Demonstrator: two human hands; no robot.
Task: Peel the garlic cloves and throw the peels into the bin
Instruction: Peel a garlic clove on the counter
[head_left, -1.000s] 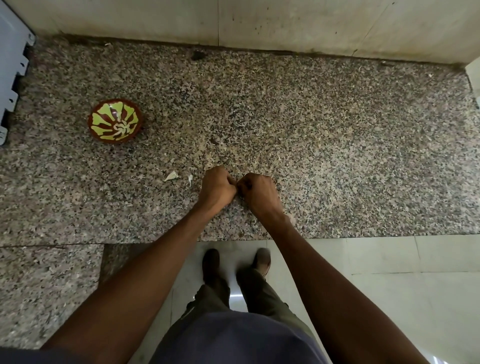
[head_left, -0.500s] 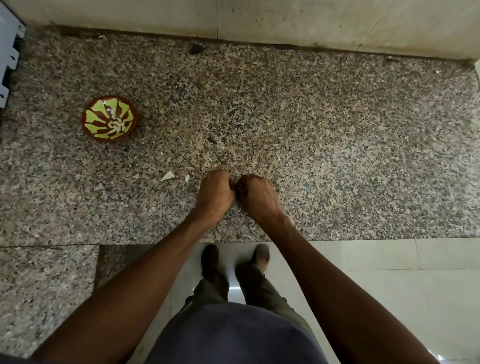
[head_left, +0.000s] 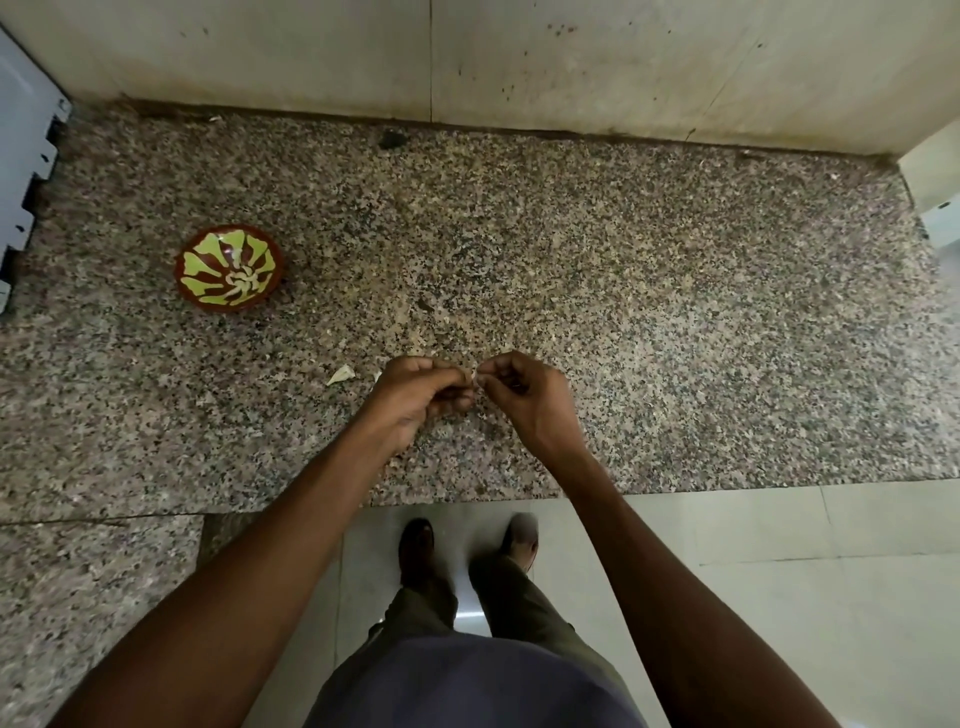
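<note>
A small pale garlic clove is pinched between the curled fingers of the left hand and the right hand, above the speckled granite tabletop. Peeling is judged to be under way: two pale peel scraps lie just left of the hands, not yet binned; no bin is seen. Both forearms are stretched forward, wrists converging. A brown and green patterned bowl sits well apart.

Both hands meet over the table's front middle, left hand touching right hand, a clove between them. Two peels lie just left of the left hand. A bowl sits further left and back. A wall stands behind.
</note>
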